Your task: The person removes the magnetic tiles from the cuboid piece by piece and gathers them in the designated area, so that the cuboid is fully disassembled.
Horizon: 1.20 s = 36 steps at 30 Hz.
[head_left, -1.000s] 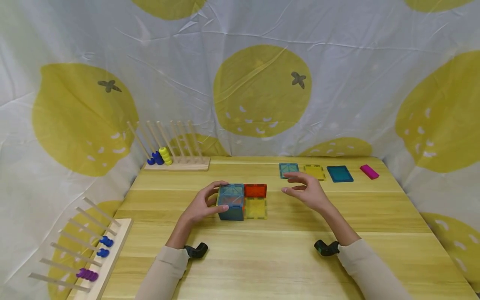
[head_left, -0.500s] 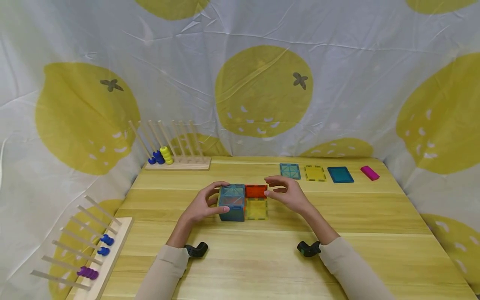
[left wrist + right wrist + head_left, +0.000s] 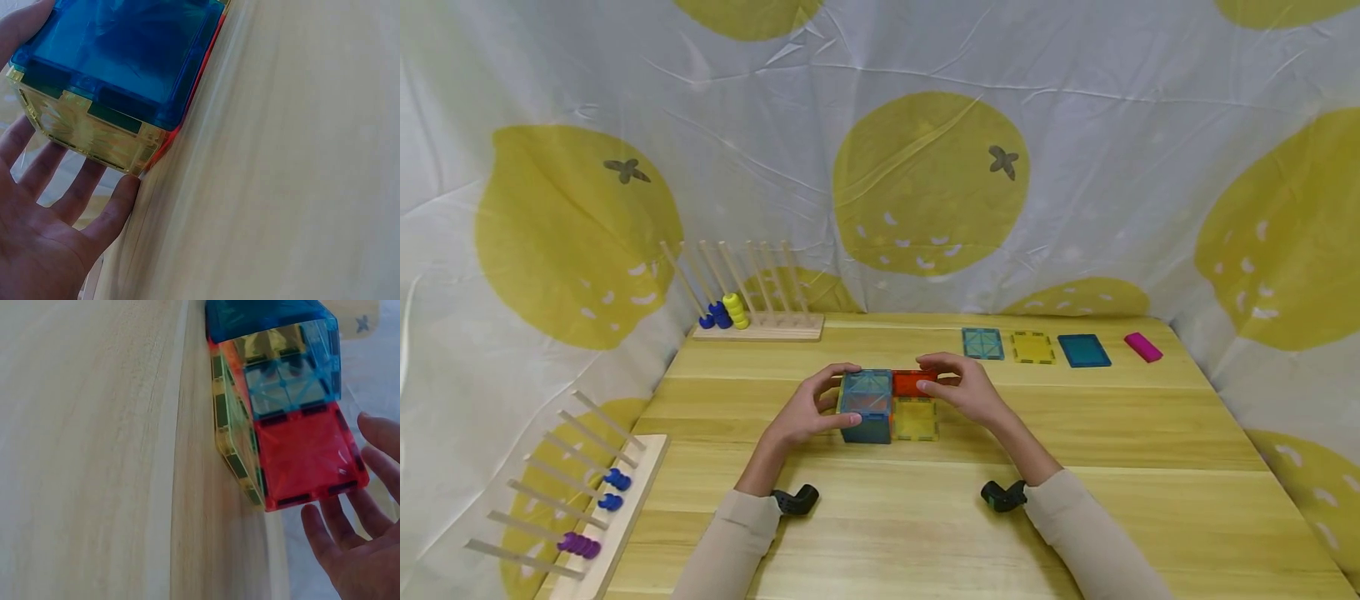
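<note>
From nine o'clock the left hand (image 3: 805,412) gripped the translucent cube (image 3: 868,428), while at its two-o'clock red tile (image 3: 906,384) the right hand (image 3: 973,392) had just arrived, whether grasping I couldn't tell, leaving both ends attended.

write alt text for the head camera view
A left hand holds a translucent tile cube on a wooden table, while the right hand is at the adjoining upright red tile. Wooden peg racks stand left; loose tiles lie back right.

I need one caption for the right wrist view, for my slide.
Right hand by a translucent red tile, with a dark blue tile farther off.
</note>
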{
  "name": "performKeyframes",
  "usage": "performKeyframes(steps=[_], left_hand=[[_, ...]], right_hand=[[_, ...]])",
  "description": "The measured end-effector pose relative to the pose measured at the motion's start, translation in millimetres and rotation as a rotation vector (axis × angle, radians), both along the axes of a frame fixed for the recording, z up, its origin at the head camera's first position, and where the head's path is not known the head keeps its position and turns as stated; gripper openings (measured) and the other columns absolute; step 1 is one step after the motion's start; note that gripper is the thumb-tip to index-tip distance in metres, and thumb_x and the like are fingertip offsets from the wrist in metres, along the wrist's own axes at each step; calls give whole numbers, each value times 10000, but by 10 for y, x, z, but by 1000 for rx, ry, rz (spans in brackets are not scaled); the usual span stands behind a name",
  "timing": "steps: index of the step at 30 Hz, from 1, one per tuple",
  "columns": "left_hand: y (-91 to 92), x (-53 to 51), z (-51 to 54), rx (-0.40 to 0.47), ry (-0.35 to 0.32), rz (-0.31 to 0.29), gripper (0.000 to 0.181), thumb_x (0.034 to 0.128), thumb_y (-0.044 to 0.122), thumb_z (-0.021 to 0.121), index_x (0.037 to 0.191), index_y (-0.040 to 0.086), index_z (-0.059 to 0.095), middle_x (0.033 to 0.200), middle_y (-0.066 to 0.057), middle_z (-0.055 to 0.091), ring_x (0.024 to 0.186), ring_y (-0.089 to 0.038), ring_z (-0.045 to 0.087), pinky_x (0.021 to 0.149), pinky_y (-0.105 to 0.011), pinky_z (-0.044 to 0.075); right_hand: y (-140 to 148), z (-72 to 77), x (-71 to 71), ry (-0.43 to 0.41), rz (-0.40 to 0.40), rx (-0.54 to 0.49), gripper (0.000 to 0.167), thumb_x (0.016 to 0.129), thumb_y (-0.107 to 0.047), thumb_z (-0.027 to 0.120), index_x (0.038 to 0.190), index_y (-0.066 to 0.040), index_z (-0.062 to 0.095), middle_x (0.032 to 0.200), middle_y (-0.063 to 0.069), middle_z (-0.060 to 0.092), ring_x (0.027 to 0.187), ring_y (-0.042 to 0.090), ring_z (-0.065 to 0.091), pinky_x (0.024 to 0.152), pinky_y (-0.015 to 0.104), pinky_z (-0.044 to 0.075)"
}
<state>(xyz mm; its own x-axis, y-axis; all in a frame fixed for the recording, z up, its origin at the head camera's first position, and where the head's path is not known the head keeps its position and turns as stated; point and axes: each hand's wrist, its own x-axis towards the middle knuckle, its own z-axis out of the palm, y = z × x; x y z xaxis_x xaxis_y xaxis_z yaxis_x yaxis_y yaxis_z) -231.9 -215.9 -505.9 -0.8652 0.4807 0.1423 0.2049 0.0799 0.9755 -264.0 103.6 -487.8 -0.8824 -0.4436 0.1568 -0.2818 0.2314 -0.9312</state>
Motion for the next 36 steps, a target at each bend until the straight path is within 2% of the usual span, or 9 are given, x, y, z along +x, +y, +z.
performKeyframes(steps=[3, 9, 12, 18, 26, 31, 36], left_hand=[[2, 0, 3, -2, -4, 0, 717, 879, 49, 809, 1499, 162, 467, 1469, -160, 481, 1228, -349, 604, 865, -394, 606], [10, -1, 13, -1, -7, -2, 716, 877, 67, 815, 1497, 156, 470, 1474, -168, 479, 1230, -347, 604, 868, -393, 605], [16, 0, 19, 4, -12, -1, 713, 875, 80, 821, 1494, 161, 474, 1472, -166, 478, 1233, -351, 601, 870, -392, 605], [14, -5, 19, 17, -8, -3, 713, 874, 80, 822, 1492, 141, 472, 1473, -174, 470, 1232, -360, 595, 871, -392, 604], [13, -1, 14, 9, -12, 9, 712, 870, 86, 827, 1488, 159, 482, 1461, -170, 487, 1213, -353, 607, 862, -404, 605], [16, 3, 20, 2, -6, 14, 703, 872, 87, 824, 1485, 156, 485, 1462, -171, 488, 1217, -358, 604, 860, -404, 604], [21, 0, 22, -2, -8, 15, 700, 868, 75, 826, 1476, 161, 492, 1462, -161, 482, 1226, -359, 603, 867, -391, 606]], right_hand=[[-40, -1, -13, -3, 6, 18, 412, 975, -87, 713, 1370, 0, 631, 1385, 270, 611, 1190, 402, 640, 993, 459, 565], [-95, -49, -28, -1, -6, 23, 405, 976, -117, 722, 1361, -14, 647, 1369, 227, 638, 1157, 372, 659, 889, 272, 591], [-130, -50, -22, -6, -10, 8, 394, 974, -149, 730, 1343, -25, 665, 1348, 179, 663, 1121, 336, 675, 831, 238, 589], [-204, -62, -40, -4, -22, 42, 367, 978, -207, 732, 1318, -74, 698, 1307, 102, 693, 1031, 267, 670, 787, 251, 575], [-292, -72, -85, 32, -20, 101, 319, 1016, -202, 675, 1318, -103, 707, 1335, 122, 688, 1156, 318, 655, 899, 391, 580], [-288, -70, -93, 62, -36, 122, 238, 1016, -242, 678, 1235, -198, 758, 1269, 40, 726, 1155, 262, 664, 888, 385, 583], [-252, -52, -76, 67, -56, 128, 214, 1012, -252, 684, 1206, -225, 770, 1241, 19, 735, 1144, 249, 669, 873, 361, 590]])
